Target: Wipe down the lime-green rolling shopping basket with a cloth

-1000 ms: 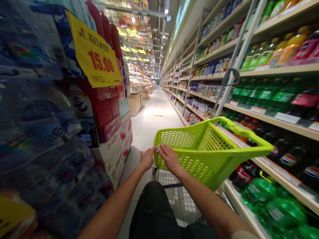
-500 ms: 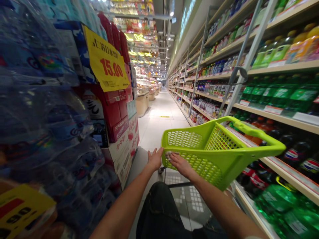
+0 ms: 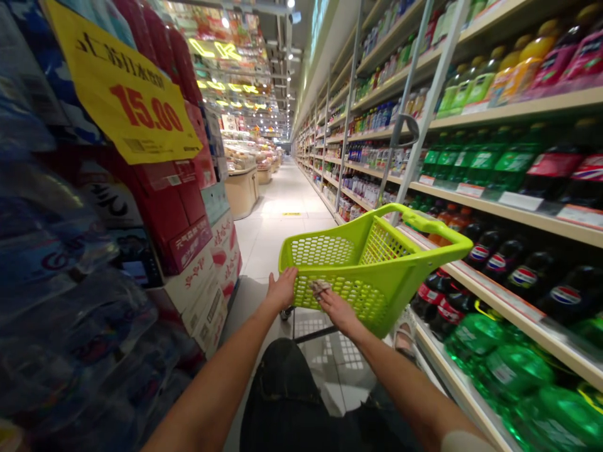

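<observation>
A lime-green plastic shopping cart [image 3: 372, 301] with perforated sides stands close in front of me, its handle end toward the shelves on the right. My left hand [image 3: 281, 289] grips the basket's near left corner, fingers on the rim and thumb apart. Against the near side wall, my right hand [image 3: 336, 309] presses a small crumpled whitish cloth [image 3: 321, 287] under its fingertips. Part of the cloth is hidden by those fingers. The visible inside of the basket holds no goods.
Drink shelves [image 3: 509, 201] run along the right side. Stacked boxes [image 3: 188, 251] and shrink-wrapped bottles [image 3: 75, 314] crowd the left, with a yellow price sign [image 3: 136, 94] jutting out. The tiled aisle [image 3: 282, 188] stretches ahead. A foot [image 3: 404, 338] shows beyond the cart.
The view has turned a little to the right, so the cart appears farther left. My right hand and the cloth have slid rightward along the side wall, away from my left hand.
</observation>
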A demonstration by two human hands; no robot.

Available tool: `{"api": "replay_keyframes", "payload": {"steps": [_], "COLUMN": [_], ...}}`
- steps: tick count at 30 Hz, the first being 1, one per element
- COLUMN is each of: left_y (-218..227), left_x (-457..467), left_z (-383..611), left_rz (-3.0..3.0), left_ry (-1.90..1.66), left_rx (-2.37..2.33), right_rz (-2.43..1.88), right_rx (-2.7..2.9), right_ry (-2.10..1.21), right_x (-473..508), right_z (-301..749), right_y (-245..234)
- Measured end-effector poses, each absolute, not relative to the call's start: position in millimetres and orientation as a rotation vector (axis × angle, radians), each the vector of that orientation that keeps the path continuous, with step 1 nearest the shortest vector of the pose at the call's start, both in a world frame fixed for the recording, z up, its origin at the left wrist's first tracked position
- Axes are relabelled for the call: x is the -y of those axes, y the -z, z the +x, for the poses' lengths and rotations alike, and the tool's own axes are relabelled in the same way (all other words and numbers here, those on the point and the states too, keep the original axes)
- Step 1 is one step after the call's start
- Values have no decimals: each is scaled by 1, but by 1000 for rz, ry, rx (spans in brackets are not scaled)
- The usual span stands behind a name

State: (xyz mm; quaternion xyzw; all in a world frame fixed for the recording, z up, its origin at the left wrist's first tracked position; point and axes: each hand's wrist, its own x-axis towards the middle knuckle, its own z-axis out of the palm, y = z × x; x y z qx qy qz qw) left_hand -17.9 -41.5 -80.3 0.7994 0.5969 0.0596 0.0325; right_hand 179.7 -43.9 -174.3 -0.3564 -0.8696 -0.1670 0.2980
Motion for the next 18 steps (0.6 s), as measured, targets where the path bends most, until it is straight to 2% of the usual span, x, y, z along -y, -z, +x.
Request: {"api": "replay_keyframes", "payload": {"steps": [8,13,15,18], "left_y": [75,79,81,87], "left_x": [39,38,40,46], "left_z": [7,6,5,9], "left_rz": [2473,2475,2504,2472], "left_ry": [-212,-215,-338,-636], "left_rx": [-1828,-1823,-1778,-1487], "right_rz": [-1023,-1076,-1059,-988], "right_rx": [2151,2286,2253,2175], "right_ry": [483,352,258,145], "right_x": [38,58,69,79], "right_z": [184,191,191,187], "right_y": [138,175,178,156]}}
